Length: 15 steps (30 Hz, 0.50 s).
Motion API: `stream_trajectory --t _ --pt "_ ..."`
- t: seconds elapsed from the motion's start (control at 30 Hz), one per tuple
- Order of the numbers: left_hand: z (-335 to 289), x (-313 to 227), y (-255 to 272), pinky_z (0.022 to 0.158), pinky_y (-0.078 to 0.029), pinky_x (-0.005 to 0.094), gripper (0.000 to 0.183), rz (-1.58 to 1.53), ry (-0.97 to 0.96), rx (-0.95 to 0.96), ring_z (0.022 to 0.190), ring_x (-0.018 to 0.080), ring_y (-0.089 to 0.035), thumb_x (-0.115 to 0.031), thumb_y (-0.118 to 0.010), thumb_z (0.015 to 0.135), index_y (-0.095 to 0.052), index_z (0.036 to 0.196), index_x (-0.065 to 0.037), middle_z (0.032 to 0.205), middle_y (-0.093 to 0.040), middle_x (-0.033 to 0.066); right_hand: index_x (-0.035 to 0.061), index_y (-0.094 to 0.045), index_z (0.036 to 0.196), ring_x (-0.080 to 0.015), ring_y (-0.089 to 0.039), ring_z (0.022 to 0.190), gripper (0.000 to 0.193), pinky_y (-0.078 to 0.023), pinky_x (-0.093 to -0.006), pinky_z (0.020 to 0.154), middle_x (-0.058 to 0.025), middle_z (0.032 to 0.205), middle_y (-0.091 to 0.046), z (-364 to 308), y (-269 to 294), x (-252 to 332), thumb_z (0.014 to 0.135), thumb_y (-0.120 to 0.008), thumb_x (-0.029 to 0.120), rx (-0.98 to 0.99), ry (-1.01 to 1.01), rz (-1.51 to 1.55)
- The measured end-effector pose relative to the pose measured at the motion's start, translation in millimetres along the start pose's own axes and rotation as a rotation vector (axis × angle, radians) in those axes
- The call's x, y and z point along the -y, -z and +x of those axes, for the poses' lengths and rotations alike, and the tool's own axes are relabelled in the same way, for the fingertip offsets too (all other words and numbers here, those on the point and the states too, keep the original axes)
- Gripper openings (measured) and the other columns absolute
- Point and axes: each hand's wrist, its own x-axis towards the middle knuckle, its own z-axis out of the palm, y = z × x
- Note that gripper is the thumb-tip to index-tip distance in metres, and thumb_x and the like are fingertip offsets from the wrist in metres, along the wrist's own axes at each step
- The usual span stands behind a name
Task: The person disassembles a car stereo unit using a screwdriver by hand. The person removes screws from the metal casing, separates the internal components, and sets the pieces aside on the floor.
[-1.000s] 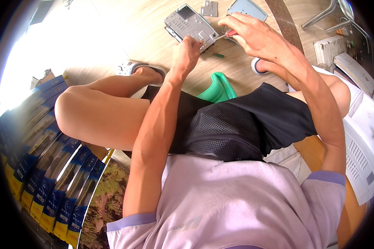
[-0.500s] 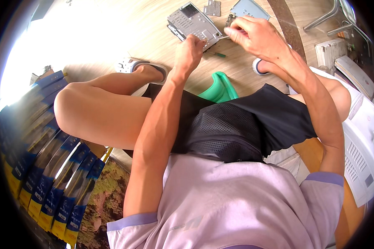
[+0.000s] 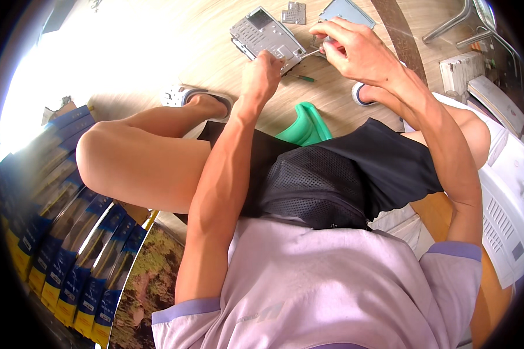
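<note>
- The grey metal box (image 3: pixel 268 39), slotted and with a dark square near one corner, is at the upper middle of the view, ahead of the person's feet; whether it sits flat on the wooden floor (image 3: pixel 174 52) cannot be told.
- The left hand (image 3: pixel 262 77) grasps the near edge of the box, its fingers bent in and the thumb lying toward the right.
- The right hand (image 3: pixel 360 53) grips a thin-shafted screwdriver (image 3: pixel 312 53) between thumb and fingers; its handle is mostly hidden by them.
- The screwdriver's shaft points left to the right-hand corner of the box; whether its tip sits in a screw is too small to tell.
- A small tool with a green handle (image 3: pixel 305 78) lies on the floor just beside the box, on the side nearer the person.
- A small grey plate (image 3: pixel 294 13) lies just past the box, and a pale blue-grey panel (image 3: pixel 350 11) lies farther right, partly behind the right hand.
- A green plastic object (image 3: pixel 306 125) with a curved rim stands between the person's legs.
</note>
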Motion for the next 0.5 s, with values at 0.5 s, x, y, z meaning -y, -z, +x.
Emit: stream_trajectory --t 0.5 --pt "53 -39 16 0.077 -0.057 0.0494 0.035 -0.098 0.004 0.028 0.081 0.0443 -0.073 -0.031 -0.065 0.097 -0.071 0.094 0.004 0.082 -0.073 0.0263 0.0005 -0.063 0.093 -0.0309 -0.071 0.074 0.010 -0.062 -0.0378 0.065 -0.0139 0.088 -0.064 -20 -8 -1 0.083 -0.062 0.000 0.039 0.087 -0.187"
